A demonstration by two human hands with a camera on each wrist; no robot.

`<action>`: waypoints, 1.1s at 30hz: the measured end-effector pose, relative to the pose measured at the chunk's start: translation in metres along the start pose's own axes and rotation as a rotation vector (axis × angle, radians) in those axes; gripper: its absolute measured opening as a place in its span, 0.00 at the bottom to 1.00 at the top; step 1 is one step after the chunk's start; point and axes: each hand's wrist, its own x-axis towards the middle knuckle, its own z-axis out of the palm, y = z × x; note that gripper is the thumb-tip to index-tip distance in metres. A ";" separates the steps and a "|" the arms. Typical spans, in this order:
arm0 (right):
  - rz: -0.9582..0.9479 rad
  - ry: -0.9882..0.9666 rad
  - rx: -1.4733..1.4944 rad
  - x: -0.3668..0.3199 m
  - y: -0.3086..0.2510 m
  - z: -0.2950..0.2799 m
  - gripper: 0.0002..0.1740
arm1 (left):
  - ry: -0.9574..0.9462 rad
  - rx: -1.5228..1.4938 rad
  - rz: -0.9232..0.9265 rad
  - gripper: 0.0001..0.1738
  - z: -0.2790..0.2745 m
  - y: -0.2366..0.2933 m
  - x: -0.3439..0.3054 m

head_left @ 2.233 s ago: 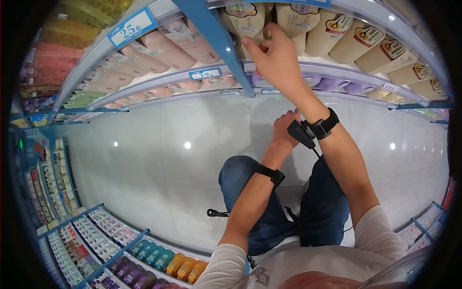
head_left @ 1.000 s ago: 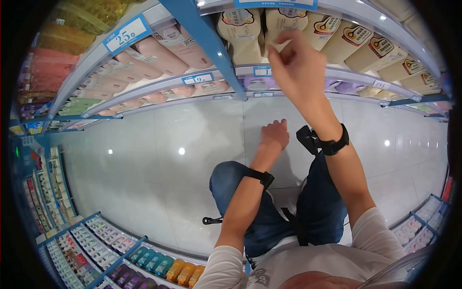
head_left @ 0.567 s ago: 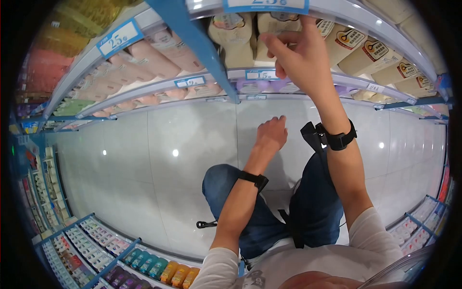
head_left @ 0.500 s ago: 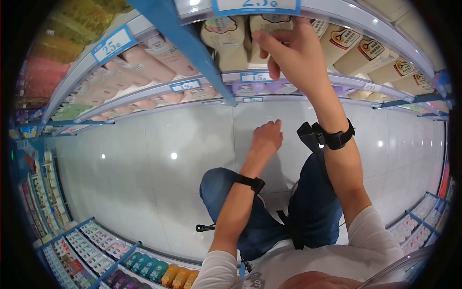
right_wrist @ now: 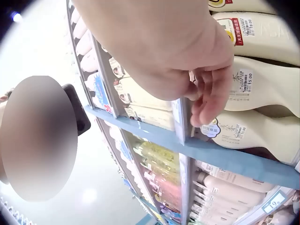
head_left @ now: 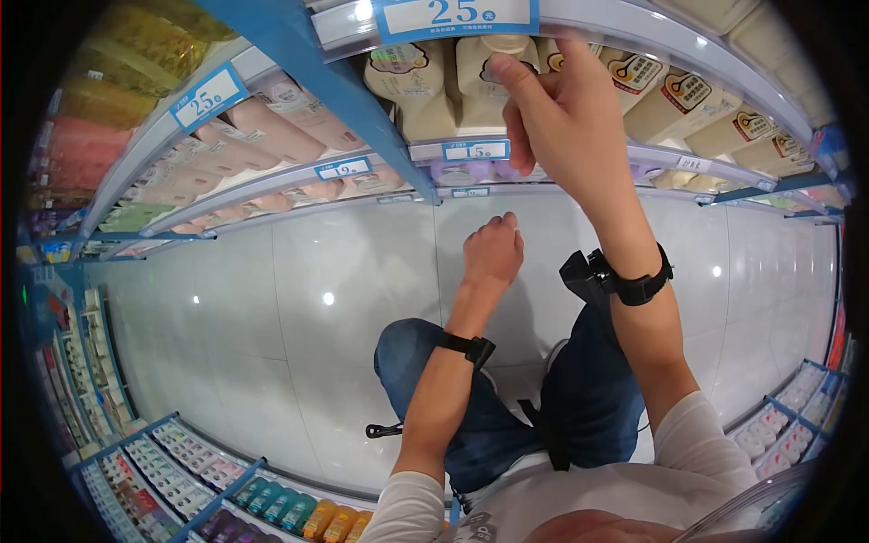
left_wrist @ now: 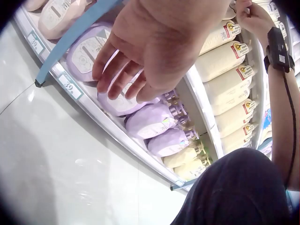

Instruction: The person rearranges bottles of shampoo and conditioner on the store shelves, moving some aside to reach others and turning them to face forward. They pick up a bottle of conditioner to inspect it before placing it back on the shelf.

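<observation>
Nearest, the left hand [head_left: 493, 253] hangs idle, fingers loosely bent and holding nothing. At its 1 o'clock the right hand [head_left: 570, 118] is raised to the upper shelf [head_left: 670, 159]. There the cream bottle [head_left: 478, 100] stands in the front row, second from the blue post [head_left: 362, 118] and below the price tag [head_left: 457, 14] at 12 o'clock. The index fingertip lies on the bottle's top. The other fingers are bent but wrapped round nothing, so this hand touches rather than grips.

In my judgement a fingertip on the top can only tip the bottle. It would go better to slide the fingers down round the narrow neck, set the thumb opposite, and draw the bottle straight out towards 6 o'clock. That keeps it off the neighbours crowding it at 3 and 9 o'clock, and the free left hand could steady those.

The head view gives both hands and the row's order but hides the thumb. The right wrist view shows the fingers [right_wrist: 211, 98] from below, empty, though not which bottle they meet. Only the left wrist view shows the purple bottles [left_wrist: 152, 126] on the lower shelf [left_wrist: 140, 151] just behind the left hand. Whether the hand touches them cannot be told.
</observation>
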 end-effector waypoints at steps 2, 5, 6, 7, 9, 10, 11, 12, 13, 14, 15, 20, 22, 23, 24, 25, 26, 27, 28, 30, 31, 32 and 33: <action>-0.008 -0.024 -0.037 0.002 0.001 -0.005 0.23 | 0.072 -0.041 -0.071 0.06 -0.006 0.004 0.001; 0.039 -0.070 -0.040 0.002 -0.003 -0.009 0.24 | 0.087 -0.052 -0.058 0.05 -0.006 0.004 -0.001; 0.093 -0.100 -0.009 0.001 -0.004 -0.009 0.26 | 0.084 -0.043 -0.058 0.05 -0.007 0.004 -0.003; 0.094 -0.094 0.000 0.000 -0.004 -0.010 0.26 | 0.066 -0.049 -0.051 0.05 -0.007 0.004 -0.005; 0.186 -0.142 0.035 0.001 -0.002 -0.012 0.31 | 0.044 -0.045 -0.038 0.05 -0.008 0.004 -0.008; 0.185 -0.133 0.042 0.001 -0.002 -0.013 0.31 | 0.024 -0.030 -0.041 0.05 -0.008 0.004 -0.009; 0.185 -0.150 0.058 0.001 -0.003 -0.012 0.32 | 0.004 -0.016 -0.043 0.05 -0.008 0.004 -0.010; 0.185 -0.167 0.073 0.001 -0.003 -0.012 0.32 | 0.002 -0.008 -0.037 0.05 -0.008 0.003 -0.011; 0.183 -0.159 0.077 0.002 -0.002 -0.010 0.32 | -0.001 -0.006 -0.033 0.05 -0.007 0.002 -0.011; 0.179 -0.139 0.040 0.003 0.000 -0.008 0.36 | -0.006 -0.005 -0.032 0.06 -0.008 0.002 -0.012; 0.176 -0.119 0.001 0.003 0.003 -0.006 0.40 | -0.010 -0.001 -0.029 0.06 -0.008 0.002 -0.013; 0.150 -0.075 -0.119 0.004 0.011 0.000 0.39 | -0.007 -0.011 0.016 0.06 -0.002 0.005 -0.012; 0.146 -0.064 -0.132 0.004 0.013 0.001 0.38 | -0.016 -0.019 0.013 0.06 0.000 0.006 -0.011; 0.133 -0.065 -0.154 0.005 0.015 0.001 0.38 | -0.027 -0.020 0.014 0.06 0.001 0.006 -0.011; 0.120 -0.065 -0.174 0.006 0.016 0.000 0.37 | -0.028 -0.020 0.012 0.06 0.001 0.007 -0.011; 0.119 -0.066 -0.173 0.006 0.016 0.000 0.37 | -0.029 -0.013 0.017 0.06 0.000 0.007 -0.011; 0.107 -0.074 -0.163 0.007 0.016 -0.001 0.36 | -0.032 -0.006 0.023 0.07 0.000 0.007 -0.011; 0.095 -0.082 -0.154 0.007 0.015 -0.002 0.36 | -0.031 -0.004 0.023 0.07 -0.001 0.007 -0.012; 0.094 -0.083 -0.152 0.008 0.016 -0.002 0.36 | -0.025 -0.004 0.030 0.06 -0.001 0.007 -0.013; 0.065 -0.075 -0.137 0.012 0.018 -0.003 0.18 | -0.020 -0.001 0.035 0.06 -0.001 0.006 -0.014; 0.065 -0.075 -0.134 0.014 0.022 -0.004 0.18 | -0.013 -0.017 0.046 0.06 -0.001 0.005 -0.014; 0.046 -0.073 -0.140 0.017 0.025 -0.005 0.18 | -0.006 -0.033 0.057 0.06 -0.001 0.005 -0.015; 0.025 -0.071 -0.147 0.018 0.026 -0.005 0.18 | -0.007 -0.031 0.055 0.06 -0.001 0.004 -0.015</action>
